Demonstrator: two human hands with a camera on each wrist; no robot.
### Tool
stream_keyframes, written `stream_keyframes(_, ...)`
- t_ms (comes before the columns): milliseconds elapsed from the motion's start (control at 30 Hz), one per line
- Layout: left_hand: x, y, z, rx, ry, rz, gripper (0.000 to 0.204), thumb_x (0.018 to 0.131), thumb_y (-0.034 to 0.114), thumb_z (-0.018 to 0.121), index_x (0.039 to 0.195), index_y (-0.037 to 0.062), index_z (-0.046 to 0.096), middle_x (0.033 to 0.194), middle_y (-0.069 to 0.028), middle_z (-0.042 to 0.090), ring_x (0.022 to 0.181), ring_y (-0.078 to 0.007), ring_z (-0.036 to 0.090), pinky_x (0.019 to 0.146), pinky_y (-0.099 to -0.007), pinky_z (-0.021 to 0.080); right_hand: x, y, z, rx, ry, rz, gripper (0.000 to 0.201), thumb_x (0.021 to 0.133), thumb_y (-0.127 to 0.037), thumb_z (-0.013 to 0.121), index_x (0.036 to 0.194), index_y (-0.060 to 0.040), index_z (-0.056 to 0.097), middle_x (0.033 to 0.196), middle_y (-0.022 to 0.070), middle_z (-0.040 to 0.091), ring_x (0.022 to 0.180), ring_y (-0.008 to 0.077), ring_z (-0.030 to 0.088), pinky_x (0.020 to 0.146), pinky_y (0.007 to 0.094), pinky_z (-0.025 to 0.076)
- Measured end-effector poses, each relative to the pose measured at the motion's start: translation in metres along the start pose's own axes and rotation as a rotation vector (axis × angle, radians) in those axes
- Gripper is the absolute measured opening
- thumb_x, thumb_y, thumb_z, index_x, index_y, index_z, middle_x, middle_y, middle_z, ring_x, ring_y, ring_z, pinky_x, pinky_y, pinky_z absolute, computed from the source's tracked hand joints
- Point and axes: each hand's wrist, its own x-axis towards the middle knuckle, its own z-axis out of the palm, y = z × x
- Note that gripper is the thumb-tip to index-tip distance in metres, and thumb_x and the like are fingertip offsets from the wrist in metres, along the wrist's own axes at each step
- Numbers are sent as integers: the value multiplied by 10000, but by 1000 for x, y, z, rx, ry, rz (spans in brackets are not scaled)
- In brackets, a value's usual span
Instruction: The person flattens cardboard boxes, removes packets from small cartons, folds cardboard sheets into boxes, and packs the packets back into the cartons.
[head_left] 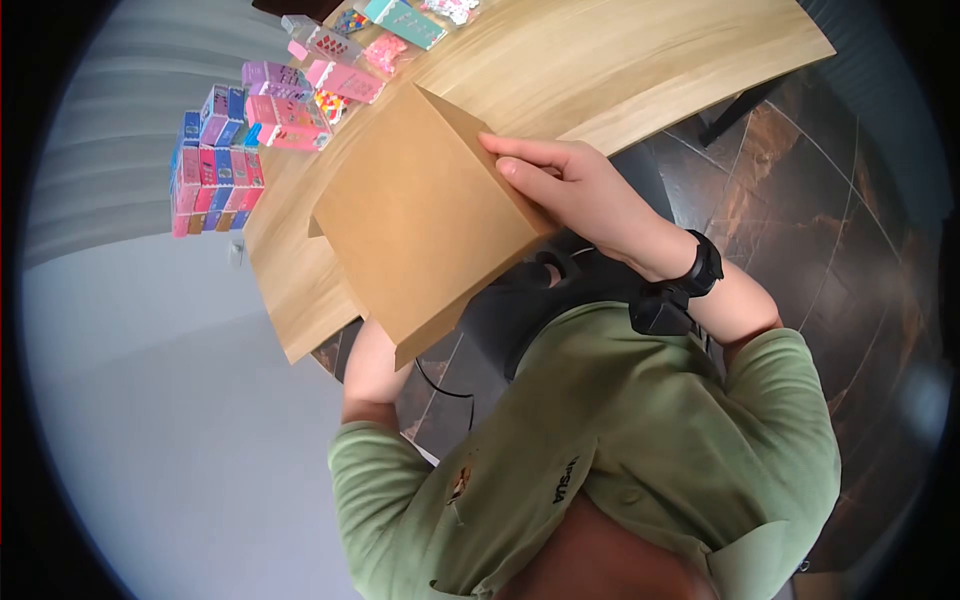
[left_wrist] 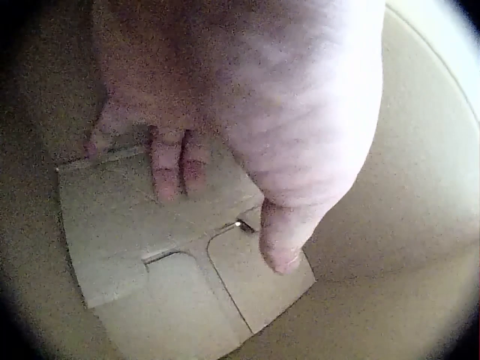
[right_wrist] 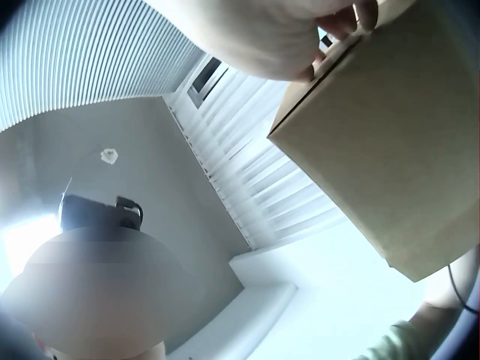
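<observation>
A brown cardboard box [head_left: 415, 200] is held tilted over the near edge of the table, in front of the body. My left forearm reaches into it from the lower left. Inside, in the left wrist view, my left hand [left_wrist: 247, 97] has its fingers and thumb extended against the interlocking bottom flaps [left_wrist: 180, 285]. My right hand [head_left: 590, 190] is outside at the box's other end. Its index finger and thumb lie almost straight against that end, near the upper corner. The right wrist view shows its fingertips right at a dark seam of the box [right_wrist: 390, 142].
Several small pink, purple and blue boxes [head_left: 215, 180] stand stacked at the left end of the wooden table [head_left: 620, 70]. Beside them lie more printed boxes [head_left: 290, 120] and clear bags of coloured pieces [head_left: 385, 52]. A black cable [head_left: 445, 393] hangs below the box.
</observation>
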Motion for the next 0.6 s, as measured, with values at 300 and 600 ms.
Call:
stream_keyframes(300,3,-3,5,4,-2,-2,378,1008,266,596,1298,24,604,1133,-101,670,1018,-200,640,864,-330,529,-10,-16,-2,-120,-162,-100,466,950,-359,687,1212,25,662,1018,60,729,882,76,655,780,238,521)
stream_keyframes(600,13,-4,8,14,3,11,375,1011,267,592,1295,23,605,1120,-99,673,1003,-195,644,856,-326,532,3,-13,-1,-257,1,-91,369,925,-283,729,1126,10,628,909,26,689,831,70,612,735,232,483)
